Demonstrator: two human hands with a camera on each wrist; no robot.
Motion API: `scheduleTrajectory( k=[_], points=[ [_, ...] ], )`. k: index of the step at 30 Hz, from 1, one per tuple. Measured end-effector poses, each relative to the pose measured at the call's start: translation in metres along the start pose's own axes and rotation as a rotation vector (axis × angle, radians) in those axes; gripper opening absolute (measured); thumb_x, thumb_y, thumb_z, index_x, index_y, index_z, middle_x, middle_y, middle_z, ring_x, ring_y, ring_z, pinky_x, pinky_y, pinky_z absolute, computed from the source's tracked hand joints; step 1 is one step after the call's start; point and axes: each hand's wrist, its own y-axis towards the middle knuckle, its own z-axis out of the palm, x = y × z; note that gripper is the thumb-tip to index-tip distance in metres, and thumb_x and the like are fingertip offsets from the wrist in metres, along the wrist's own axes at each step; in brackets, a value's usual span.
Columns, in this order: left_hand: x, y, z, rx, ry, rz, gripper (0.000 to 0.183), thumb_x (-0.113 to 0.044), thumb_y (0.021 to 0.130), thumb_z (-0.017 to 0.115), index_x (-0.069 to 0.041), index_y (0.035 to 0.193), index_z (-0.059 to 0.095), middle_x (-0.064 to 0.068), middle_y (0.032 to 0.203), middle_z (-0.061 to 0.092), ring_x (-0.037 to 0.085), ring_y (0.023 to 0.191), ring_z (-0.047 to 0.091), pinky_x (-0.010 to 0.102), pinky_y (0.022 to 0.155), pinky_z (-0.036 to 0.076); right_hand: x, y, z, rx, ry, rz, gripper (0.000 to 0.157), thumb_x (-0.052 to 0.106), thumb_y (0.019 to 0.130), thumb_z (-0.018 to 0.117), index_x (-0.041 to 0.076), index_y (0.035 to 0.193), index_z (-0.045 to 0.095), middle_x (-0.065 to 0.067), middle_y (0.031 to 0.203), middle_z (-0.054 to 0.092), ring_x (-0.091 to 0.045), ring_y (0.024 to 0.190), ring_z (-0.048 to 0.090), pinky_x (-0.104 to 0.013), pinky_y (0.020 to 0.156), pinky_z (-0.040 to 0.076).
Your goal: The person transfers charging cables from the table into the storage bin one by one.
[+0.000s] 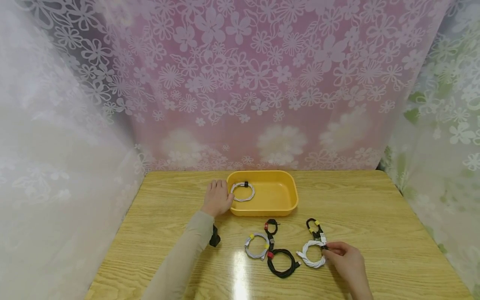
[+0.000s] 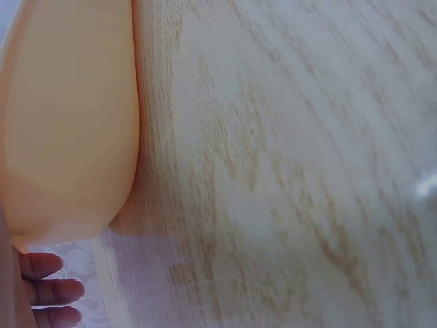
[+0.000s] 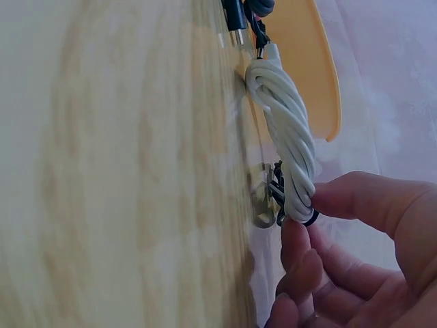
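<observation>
My right hand [image 1: 346, 260] pinches a coiled white cable [image 1: 308, 257] at its right side, by the black strap. In the right wrist view, thumb and fingertips hold the lower end of the white coil [image 3: 287, 123], which is tilted up off the table. Just behind it lies a small black cable loop with yellow bands [image 1: 310, 225]. My left hand [image 1: 217, 198] rests against the left side of a yellow tray [image 1: 262, 213], thumb at the rim and fingers extended. Inside the tray is a white coiled cable with a black strap [image 1: 246, 184].
In front of the tray lie a light grey coil with yellow bands [image 1: 251, 252], a larger black coil [image 1: 282, 275] and a small black loop with a red band [image 1: 266, 226]. The wooden table [image 1: 165, 233] meets a floral curtain [image 1: 255, 96] at the back.
</observation>
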Motion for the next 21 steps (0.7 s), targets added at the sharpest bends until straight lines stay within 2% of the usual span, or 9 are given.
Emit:
scheduleTrajectory(
  k=[7, 21],
  points=[
    [-0.0012, -0.0011, -0.0015, 0.011, -0.001, -0.008, 0.025, -0.029, 0.101, 0.037, -0.006, 0.102, 0.047, 0.015, 0.106, 0.048, 0.033, 0.097, 0.041, 0.047, 0.097, 0.033, 0.0001, -0.0003, 0.0007, -0.014, -0.054, -0.011, 0.027, 0.015, 0.082, 0.077, -0.002, 0.103, 0.072, -0.003, 0.082, 0.071, -0.008, 0.072, 0.061, -0.024, 0.064, 0.043],
    [-0.0011, -0.0014, -0.0007, 0.006, 0.001, -0.004, 0.025, -0.028, 0.102, 0.036, -0.006, 0.102, 0.047, 0.016, 0.106, 0.048, 0.033, 0.099, 0.042, 0.048, 0.099, 0.032, 0.002, -0.0024, 0.0021, -0.019, -0.062, -0.02, 0.026, 0.013, 0.082, 0.076, -0.003, 0.103, 0.072, -0.005, 0.082, 0.073, -0.011, 0.075, 0.064, -0.023, 0.067, 0.043]
  ],
)
